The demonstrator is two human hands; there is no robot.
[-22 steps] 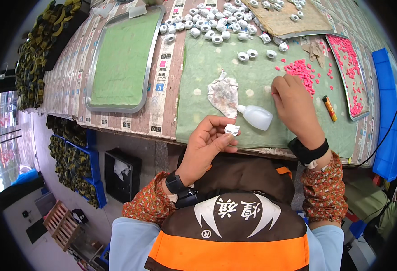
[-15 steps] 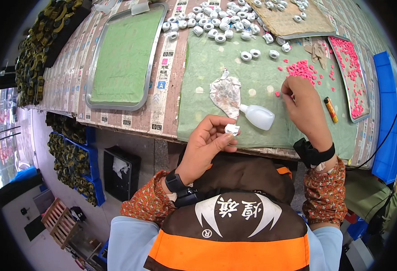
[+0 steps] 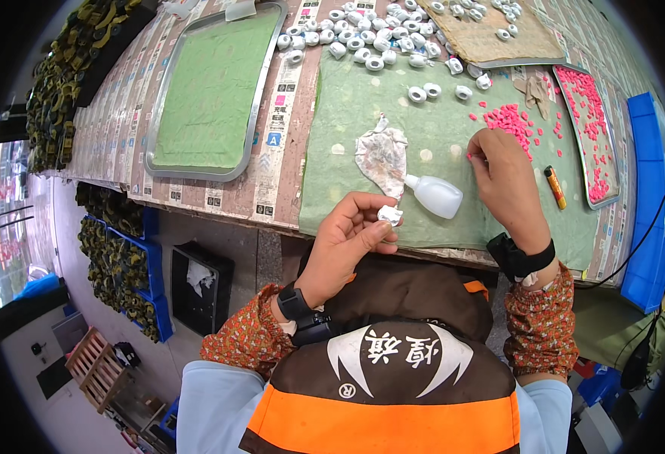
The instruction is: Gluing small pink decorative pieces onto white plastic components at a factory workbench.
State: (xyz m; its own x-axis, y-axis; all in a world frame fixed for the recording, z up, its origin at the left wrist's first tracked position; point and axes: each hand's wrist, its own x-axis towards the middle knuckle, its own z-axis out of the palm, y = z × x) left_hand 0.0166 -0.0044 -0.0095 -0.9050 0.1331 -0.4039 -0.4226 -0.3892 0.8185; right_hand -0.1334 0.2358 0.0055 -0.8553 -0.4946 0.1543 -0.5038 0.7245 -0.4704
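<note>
Currently | left grip (image 3: pixel 346 240) pinching white piece (image 3: pixel 389 215) at tip | right grip (image 3: pixel 505 168) near pink pieces (image 3: pixel 511 121), hold unclear

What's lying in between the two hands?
A whitish bottle on the green cloth lies between the left hand, which holds a small white piece, and the right hand; the head view shows it.

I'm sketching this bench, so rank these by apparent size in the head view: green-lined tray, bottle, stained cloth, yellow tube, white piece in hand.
1. Green-lined tray
2. Stained cloth
3. Bottle
Smaller, order unsure: yellow tube and white piece, the latter partly covered by the left hand and perhaps nearer the camera.
</note>
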